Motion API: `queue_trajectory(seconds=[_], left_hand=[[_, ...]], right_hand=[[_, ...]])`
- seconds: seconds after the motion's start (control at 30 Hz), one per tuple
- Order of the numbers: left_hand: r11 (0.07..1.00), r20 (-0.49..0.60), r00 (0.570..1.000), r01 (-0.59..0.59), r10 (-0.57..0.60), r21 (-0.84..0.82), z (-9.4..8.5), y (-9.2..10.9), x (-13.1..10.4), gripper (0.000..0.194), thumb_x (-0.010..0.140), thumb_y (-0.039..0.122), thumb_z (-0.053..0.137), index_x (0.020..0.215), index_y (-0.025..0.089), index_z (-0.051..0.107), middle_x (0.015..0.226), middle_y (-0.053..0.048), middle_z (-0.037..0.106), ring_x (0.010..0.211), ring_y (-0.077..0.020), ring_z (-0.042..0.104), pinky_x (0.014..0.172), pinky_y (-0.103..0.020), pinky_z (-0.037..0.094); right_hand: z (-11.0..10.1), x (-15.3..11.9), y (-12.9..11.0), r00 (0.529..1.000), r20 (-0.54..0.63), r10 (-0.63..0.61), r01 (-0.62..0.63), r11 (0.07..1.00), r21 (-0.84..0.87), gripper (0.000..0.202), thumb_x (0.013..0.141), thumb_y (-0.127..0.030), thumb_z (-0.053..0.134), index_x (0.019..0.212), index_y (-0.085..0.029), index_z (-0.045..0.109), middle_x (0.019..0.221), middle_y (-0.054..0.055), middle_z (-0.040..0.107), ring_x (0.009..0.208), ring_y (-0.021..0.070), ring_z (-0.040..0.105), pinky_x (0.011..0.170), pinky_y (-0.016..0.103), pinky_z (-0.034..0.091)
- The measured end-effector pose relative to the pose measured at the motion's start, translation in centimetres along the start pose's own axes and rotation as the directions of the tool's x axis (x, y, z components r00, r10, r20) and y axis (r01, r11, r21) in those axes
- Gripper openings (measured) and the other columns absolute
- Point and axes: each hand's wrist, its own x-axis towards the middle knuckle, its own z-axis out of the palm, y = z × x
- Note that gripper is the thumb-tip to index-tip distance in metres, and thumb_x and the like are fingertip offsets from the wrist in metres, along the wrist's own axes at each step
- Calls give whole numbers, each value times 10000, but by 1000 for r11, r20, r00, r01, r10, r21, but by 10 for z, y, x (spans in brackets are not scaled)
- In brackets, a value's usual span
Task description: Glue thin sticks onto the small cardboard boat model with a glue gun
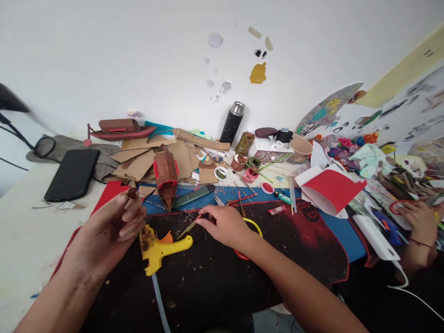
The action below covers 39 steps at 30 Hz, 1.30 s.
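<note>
My left hand [104, 231] is raised at the left, its fingertips closed on a small dark-brown piece [132, 193]. Between the thumb and fingers of my right hand [224, 226] is a thin stick [188, 227], reddish near my fingers and brownish-green further down, slanting towards the mat. Just below its tip lies a yellow glue gun [166, 249] with a stained nozzle end and a pale glue stick [159, 300] trailing from it. Scissors with a yellow and red handle [258, 226] are partly hidden by my right hand. Beyond both hands stands a brown cardboard boat model [166, 178] with red sides.
A black mat [215, 286] covers the table front. Behind are cardboard scraps [138, 164], a second boat [121, 129], a black flask [233, 122], paint jars [250, 175] and red paper [331, 187]. A phone [72, 175] lies left. Another person's hand [418, 219] works at right.
</note>
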Motion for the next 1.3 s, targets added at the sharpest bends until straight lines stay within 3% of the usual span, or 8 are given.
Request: queue_trajectory(seconds=[0.13, 0.27, 0.57, 0.77, 1.0, 1.13, 1.3], left_hand=[[1000, -31, 999, -8, 9, 29, 2, 1, 2, 547, 532, 309, 1022, 663, 186, 505, 604, 78, 401, 441, -47, 343, 337, -168, 408], [996, -63, 998, 5, 0, 84, 4, 2, 2, 484, 591, 285, 959, 636, 199, 484, 601, 62, 389, 453, -66, 346, 356, -183, 440], [975, -36, 998, -38, 47, 219, 14, -3, 3, 410, 595, 286, 922, 602, 205, 520, 578, 43, 413, 434, -79, 344, 346, -190, 427], [943, 19, 1000, -29, 24, 331, 24, -6, 6, 507, 558, 436, 986, 605, 195, 542, 581, 36, 445, 436, -70, 364, 356, -181, 414], [945, 9, 999, 27, -32, 325, 42, -8, 11, 561, 536, 441, 1014, 597, 184, 520, 572, 51, 426, 430, -59, 338, 328, -160, 360], [954, 52, 997, 41, -59, 297, 46, -12, 13, 534, 611, 442, 984, 604, 174, 522, 577, 50, 427, 435, -52, 303, 324, -144, 330], [956, 91, 993, 50, -80, 289, 48, -16, 12, 490, 708, 419, 939, 625, 167, 527, 603, 47, 432, 448, -50, 302, 338, -140, 284]], right_hand=[[5, 2, -3, 1000, -15, 1, 0, 998, 70, 199, 1006, -398, 710, 1079, -229, 786, 863, 13, 782, 763, 158, 684, 692, 266, 399], [9, 4, -8, 999, -30, 20, -15, 986, 167, 182, 993, -377, 724, 1069, -226, 791, 835, 6, 770, 751, 149, 670, 695, 252, 409], [16, 6, -14, 997, -73, -25, 53, 906, 420, 150, 980, -352, 729, 1015, -224, 798, 734, -40, 696, 640, 102, 589, 624, 219, 379], [12, 9, -9, 995, -102, 11, 53, 799, 599, 175, 978, -372, 714, 1003, -215, 787, 718, -47, 653, 639, 99, 557, 607, 217, 381], [1, 6, -1, 991, -119, 64, 28, 763, 645, 212, 977, -399, 704, 988, -202, 781, 729, -36, 649, 637, 107, 526, 609, 229, 389], [2, 4, 1, 990, -117, 82, 22, 723, 690, 181, 961, -367, 718, 938, -196, 773, 759, -28, 676, 670, 111, 559, 633, 227, 415], [3, 5, 7, 986, -140, 92, 47, 651, 758, 245, 937, -434, 724, 928, -191, 750, 708, -32, 636, 627, 116, 530, 607, 236, 412]])
